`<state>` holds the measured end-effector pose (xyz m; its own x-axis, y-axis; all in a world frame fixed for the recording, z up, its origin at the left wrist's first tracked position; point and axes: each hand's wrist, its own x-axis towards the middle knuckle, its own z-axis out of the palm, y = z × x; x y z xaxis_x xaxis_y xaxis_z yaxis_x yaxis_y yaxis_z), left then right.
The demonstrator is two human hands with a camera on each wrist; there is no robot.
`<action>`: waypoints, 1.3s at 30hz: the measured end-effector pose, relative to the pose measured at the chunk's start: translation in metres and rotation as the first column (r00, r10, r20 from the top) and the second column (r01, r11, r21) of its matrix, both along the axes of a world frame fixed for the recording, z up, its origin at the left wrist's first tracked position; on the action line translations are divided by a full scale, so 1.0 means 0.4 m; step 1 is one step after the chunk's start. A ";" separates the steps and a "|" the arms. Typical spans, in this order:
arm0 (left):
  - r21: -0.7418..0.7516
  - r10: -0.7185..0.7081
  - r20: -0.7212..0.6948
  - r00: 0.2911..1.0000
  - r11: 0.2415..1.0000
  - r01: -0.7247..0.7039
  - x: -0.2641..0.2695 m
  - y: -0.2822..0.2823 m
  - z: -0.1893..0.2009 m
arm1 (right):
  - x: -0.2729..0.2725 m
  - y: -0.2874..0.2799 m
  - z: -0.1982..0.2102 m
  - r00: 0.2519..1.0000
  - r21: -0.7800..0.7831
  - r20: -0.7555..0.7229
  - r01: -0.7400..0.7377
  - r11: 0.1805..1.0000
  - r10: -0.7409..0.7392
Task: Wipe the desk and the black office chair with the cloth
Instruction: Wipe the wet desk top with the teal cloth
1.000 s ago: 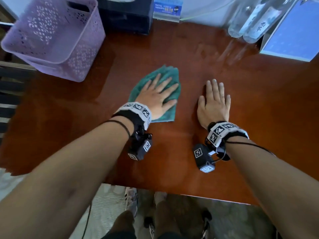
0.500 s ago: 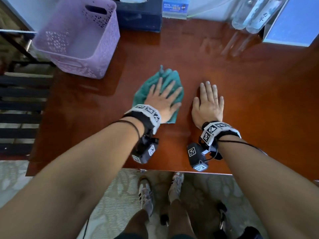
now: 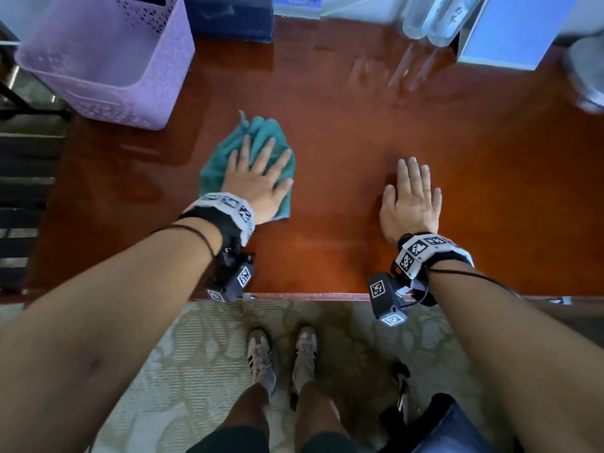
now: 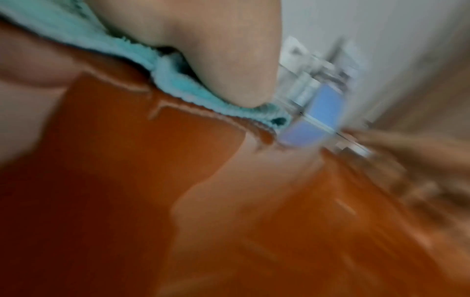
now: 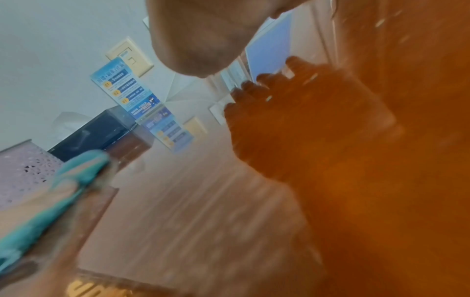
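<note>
A teal cloth [image 3: 222, 158] lies bunched on the glossy red-brown desk [image 3: 343, 132]. My left hand [image 3: 258, 178] presses flat on it with fingers spread and straight. In the left wrist view the cloth [image 4: 183, 88] shows squeezed under the palm [image 4: 216, 50]. My right hand [image 3: 410, 197] rests flat on the bare desk to the right, fingers together, holding nothing. In the right wrist view the cloth [image 5: 63, 191] appears blurred at the left, and the desk [image 5: 381, 201] mirrors the hand. No black office chair is plainly in view.
A lilac perforated basket [image 3: 108, 57] stands at the desk's back left. A dark box [image 3: 228, 18], clear bottles [image 3: 428, 18] and a blue box [image 3: 510, 31] line the back edge. The desk's front edge [image 3: 310, 295] is near my wrists; my feet [image 3: 281, 354] stand on patterned carpet.
The left hand has slid the cloth leftward, away from the right hand, and the cloth has bunched up. The view has pulled back, showing the desk's front edge and the floor.
</note>
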<state>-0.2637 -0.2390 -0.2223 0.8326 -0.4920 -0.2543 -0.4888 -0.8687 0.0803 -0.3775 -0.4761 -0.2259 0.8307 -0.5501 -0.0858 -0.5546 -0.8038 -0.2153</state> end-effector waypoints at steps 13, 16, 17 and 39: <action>0.018 0.023 -0.102 0.995 1.000 -0.021 -0.076 -0.033 0.018 | -0.078 -0.126 0.028 0.999 0.023 -0.033 -0.032 0.999 0.033; 0.074 0.111 -0.097 0.989 0.992 -0.104 -0.108 -0.036 0.016 | -0.070 -0.128 0.025 0.998 0.053 -0.014 -0.067 0.996 0.068; 0.063 0.110 -0.090 0.990 0.992 -0.105 -0.126 -0.072 0.015 | -0.070 -0.134 0.023 0.997 0.056 -0.008 -0.075 0.996 0.075; -0.510 -0.114 0.054 0.992 0.851 0.126 -0.216 -0.379 0.067 | -0.201 -0.184 0.052 0.958 0.134 0.271 -0.129 0.983 0.089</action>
<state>-0.3501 -0.3904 -0.1956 0.7610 -0.6441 0.0776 -0.5932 -0.6423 0.4854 -0.4581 -0.5498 -0.2050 0.8888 -0.4529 0.0699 -0.3731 -0.8037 -0.4635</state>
